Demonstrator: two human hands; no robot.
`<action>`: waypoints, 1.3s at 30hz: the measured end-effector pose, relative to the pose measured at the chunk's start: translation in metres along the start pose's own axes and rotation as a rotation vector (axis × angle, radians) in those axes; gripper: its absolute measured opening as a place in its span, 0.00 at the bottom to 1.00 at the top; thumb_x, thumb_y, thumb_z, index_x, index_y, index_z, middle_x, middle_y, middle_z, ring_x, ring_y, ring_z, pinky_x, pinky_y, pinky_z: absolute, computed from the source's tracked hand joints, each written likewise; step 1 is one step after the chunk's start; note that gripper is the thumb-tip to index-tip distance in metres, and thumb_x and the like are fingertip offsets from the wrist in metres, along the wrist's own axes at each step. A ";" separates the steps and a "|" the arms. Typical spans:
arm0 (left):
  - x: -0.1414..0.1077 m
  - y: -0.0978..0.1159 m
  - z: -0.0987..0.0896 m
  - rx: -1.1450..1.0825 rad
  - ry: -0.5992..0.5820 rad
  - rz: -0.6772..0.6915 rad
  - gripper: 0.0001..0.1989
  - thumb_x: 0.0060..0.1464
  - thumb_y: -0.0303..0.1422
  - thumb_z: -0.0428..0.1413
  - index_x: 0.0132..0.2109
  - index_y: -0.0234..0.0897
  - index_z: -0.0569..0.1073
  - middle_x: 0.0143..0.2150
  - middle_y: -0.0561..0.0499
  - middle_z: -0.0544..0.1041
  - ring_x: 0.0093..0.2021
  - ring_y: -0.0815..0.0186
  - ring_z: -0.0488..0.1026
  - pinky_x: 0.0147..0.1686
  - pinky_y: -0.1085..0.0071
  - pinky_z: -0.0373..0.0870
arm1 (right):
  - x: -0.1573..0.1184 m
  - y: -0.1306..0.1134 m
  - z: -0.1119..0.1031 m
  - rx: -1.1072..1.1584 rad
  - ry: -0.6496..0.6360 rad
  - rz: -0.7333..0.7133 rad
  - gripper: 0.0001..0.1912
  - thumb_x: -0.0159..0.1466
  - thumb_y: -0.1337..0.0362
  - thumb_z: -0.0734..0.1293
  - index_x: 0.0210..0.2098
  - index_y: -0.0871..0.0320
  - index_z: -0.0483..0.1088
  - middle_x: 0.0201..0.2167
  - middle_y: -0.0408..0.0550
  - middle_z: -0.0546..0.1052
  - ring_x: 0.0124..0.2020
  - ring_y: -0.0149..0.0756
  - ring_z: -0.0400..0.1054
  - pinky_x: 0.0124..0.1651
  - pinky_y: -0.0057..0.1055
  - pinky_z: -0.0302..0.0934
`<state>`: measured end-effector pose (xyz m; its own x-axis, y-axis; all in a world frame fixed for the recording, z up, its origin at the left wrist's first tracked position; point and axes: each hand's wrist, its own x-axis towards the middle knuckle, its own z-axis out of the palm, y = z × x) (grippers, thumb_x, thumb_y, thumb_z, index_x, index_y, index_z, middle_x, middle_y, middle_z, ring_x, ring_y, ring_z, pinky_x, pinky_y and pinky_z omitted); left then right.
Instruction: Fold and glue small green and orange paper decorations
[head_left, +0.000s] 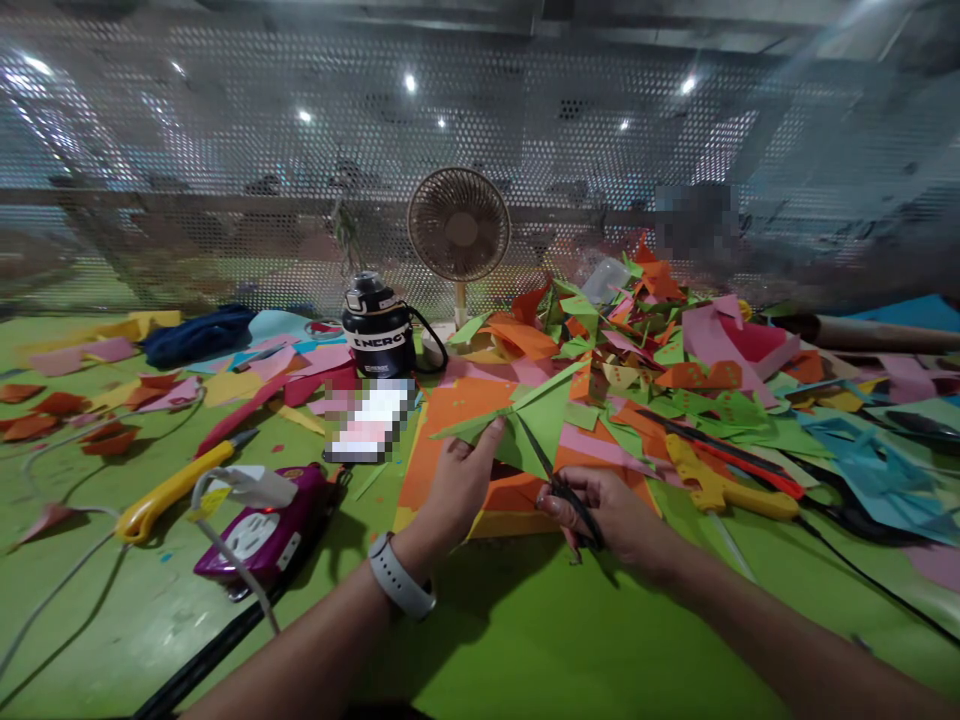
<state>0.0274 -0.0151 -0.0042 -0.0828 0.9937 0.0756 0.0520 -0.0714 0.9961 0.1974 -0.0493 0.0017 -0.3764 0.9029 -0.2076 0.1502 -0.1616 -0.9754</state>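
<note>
Pinching green paper point(546, 425): my left fingers point(491, 438) are holding it above orange sheets point(420, 472).
Scissors point(556, 482): my right fingers point(581, 480) are clasping them, dark blades point(534, 442) lying against the green paper.

Phone point(371, 425) before bottle point(379, 345), scissors point(552, 470) left of glue gun point(709, 490)

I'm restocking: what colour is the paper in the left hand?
The paper is light green; see the head view.

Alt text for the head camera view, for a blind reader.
A person's left hand holds green paper and the right hand holds dark scissors at it, over orange paper on a green table. Behind stand a fan and a bottle, beside heaped paper scraps.
</note>
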 end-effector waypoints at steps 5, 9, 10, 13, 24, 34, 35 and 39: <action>0.001 0.002 -0.001 0.032 -0.004 0.034 0.13 0.50 0.41 0.55 0.26 0.38 0.75 0.19 0.54 0.68 0.26 0.63 0.69 0.30 0.69 0.69 | 0.001 0.003 -0.001 0.003 -0.009 -0.014 0.25 0.49 0.46 0.74 0.31 0.60 0.68 0.19 0.37 0.66 0.18 0.24 0.58 0.21 0.23 0.57; 0.002 0.000 -0.004 0.108 0.019 0.030 0.13 0.51 0.41 0.54 0.26 0.38 0.76 0.18 0.54 0.66 0.26 0.63 0.67 0.31 0.68 0.69 | 0.001 0.002 0.000 0.008 -0.006 -0.006 0.25 0.49 0.46 0.74 0.30 0.60 0.68 0.19 0.37 0.66 0.18 0.24 0.58 0.22 0.23 0.57; 0.002 0.001 -0.004 0.122 0.029 0.032 0.13 0.50 0.41 0.54 0.26 0.38 0.76 0.18 0.54 0.66 0.26 0.63 0.67 0.32 0.68 0.68 | 0.000 0.001 0.000 0.009 -0.005 -0.002 0.25 0.49 0.46 0.74 0.30 0.60 0.68 0.19 0.37 0.66 0.18 0.24 0.59 0.22 0.23 0.57; 0.001 0.004 -0.002 0.102 0.022 0.042 0.13 0.50 0.40 0.55 0.24 0.39 0.74 0.19 0.54 0.67 0.26 0.64 0.67 0.32 0.68 0.68 | 0.000 -0.001 0.000 0.008 0.000 0.005 0.25 0.48 0.46 0.74 0.30 0.60 0.67 0.18 0.36 0.66 0.18 0.24 0.58 0.21 0.23 0.56; -0.003 0.008 0.002 -0.067 -0.010 -0.006 0.14 0.51 0.42 0.54 0.24 0.37 0.70 0.23 0.52 0.74 0.28 0.63 0.71 0.29 0.70 0.68 | -0.001 -0.005 0.002 -0.006 0.011 0.015 0.26 0.47 0.45 0.75 0.29 0.60 0.68 0.18 0.36 0.66 0.17 0.23 0.58 0.21 0.23 0.57; -0.002 0.015 0.002 -0.015 -0.006 0.004 0.12 0.50 0.39 0.53 0.23 0.39 0.72 0.20 0.53 0.71 0.29 0.63 0.71 0.30 0.69 0.69 | -0.001 -0.005 0.001 -0.024 0.002 0.000 0.25 0.49 0.45 0.74 0.29 0.60 0.67 0.17 0.37 0.66 0.17 0.23 0.57 0.21 0.24 0.57; -0.002 0.016 0.002 -0.034 -0.011 0.002 0.12 0.51 0.39 0.53 0.24 0.39 0.72 0.21 0.53 0.72 0.29 0.62 0.72 0.30 0.69 0.70 | -0.001 -0.005 0.001 -0.023 0.001 0.001 0.25 0.49 0.45 0.74 0.29 0.60 0.67 0.17 0.37 0.66 0.17 0.23 0.57 0.21 0.24 0.57; -0.002 0.010 0.002 -0.066 -0.008 -0.016 0.13 0.51 0.41 0.54 0.25 0.38 0.73 0.20 0.52 0.72 0.29 0.61 0.72 0.29 0.68 0.70 | 0.000 -0.001 0.000 -0.010 -0.009 -0.015 0.24 0.49 0.46 0.74 0.30 0.60 0.68 0.19 0.37 0.66 0.18 0.24 0.58 0.22 0.23 0.57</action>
<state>0.0303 -0.0180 0.0057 -0.0752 0.9954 0.0596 -0.0147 -0.0609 0.9980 0.1972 -0.0493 0.0031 -0.3872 0.9013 -0.1941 0.1539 -0.1444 -0.9775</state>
